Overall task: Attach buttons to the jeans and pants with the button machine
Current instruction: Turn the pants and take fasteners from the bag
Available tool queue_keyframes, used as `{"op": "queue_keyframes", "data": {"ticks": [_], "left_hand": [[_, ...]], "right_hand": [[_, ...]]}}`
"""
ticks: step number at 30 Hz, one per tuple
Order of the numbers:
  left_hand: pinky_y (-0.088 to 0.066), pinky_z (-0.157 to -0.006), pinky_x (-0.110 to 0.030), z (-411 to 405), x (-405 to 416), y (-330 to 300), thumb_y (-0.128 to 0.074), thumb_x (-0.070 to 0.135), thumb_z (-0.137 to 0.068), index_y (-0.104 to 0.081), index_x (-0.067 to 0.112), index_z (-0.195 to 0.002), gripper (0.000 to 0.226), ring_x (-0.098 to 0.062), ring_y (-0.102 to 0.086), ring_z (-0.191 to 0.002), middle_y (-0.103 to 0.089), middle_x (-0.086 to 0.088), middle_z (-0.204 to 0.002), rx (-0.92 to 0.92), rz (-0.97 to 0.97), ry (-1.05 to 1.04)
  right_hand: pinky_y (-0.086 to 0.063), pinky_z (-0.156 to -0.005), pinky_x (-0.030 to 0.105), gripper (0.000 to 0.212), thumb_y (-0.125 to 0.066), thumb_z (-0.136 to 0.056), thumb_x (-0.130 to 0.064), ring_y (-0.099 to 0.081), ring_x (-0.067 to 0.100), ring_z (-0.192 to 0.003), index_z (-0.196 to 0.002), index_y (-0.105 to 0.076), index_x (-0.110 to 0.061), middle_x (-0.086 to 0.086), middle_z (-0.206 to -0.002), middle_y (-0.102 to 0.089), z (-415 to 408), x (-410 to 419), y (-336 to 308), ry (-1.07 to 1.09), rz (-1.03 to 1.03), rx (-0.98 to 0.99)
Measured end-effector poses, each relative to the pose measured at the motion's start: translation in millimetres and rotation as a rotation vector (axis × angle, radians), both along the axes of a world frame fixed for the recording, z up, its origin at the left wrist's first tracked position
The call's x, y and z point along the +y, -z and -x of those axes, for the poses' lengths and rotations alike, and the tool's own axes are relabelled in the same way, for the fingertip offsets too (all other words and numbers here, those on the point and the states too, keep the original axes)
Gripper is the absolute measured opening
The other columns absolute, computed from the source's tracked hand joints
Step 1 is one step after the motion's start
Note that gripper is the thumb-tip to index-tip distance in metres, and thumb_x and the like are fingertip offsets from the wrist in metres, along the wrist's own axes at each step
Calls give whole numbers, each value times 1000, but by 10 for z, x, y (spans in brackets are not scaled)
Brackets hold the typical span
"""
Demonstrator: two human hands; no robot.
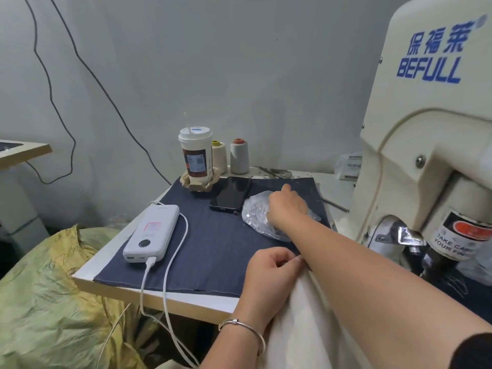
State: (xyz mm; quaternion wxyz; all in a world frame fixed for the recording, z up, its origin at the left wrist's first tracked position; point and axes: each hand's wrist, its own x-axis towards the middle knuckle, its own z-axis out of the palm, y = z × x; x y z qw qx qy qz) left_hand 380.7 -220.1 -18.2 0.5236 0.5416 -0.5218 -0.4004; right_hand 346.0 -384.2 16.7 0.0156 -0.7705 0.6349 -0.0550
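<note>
The right hand [286, 209] is reached across into the clear plastic bag of buttons [257, 218], near the far right corner of the denim-covered desk [213, 235]; its fingers are curled down into the bag, though whether a button is pinched cannot be told; the left hand [271, 272] is set at the desk's near edge, its fingers [295, 259] pinching the edge of the cream pants [300, 328], which are draped off that edge; the BEFULL button machine [426, 155] is seen at the right edge; a black phone [231, 194] lies just beside the bag; a white power bank [151, 233] is placed toward the left edge; a lidded drink cup [195, 155] and two thread cones [239, 155] are stood at the far edge.
</note>
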Motion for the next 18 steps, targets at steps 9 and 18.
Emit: {"op": "queue_keyframes", "data": {"ticks": [9, 18], "left_hand": [[-30, -61, -30, -6, 11, -30, -71, 24, -90, -61, 10, -60, 34, -13, -36, -63, -46, -3, -61, -9, -23, 0], [-30, -59, -28, 8, 20, -54, -71, 22, -90, -61, 25, -51, 40, -13, -36, -63, -45, -4, -61, -10, -25, -3]], "right_hand": [[-35, -79, 33, 40, -53, -88, -10, -45, 28, -118, -128, -57, -11, 9, -131, -41, -15, -25, 41, -7, -2, 33], [-41, -87, 35, 46, -54, -88, -9, -42, 28, -123, -134, -52, -10, 10, -134, -43, -15, -28, 26, -21, 32, 83]]}}
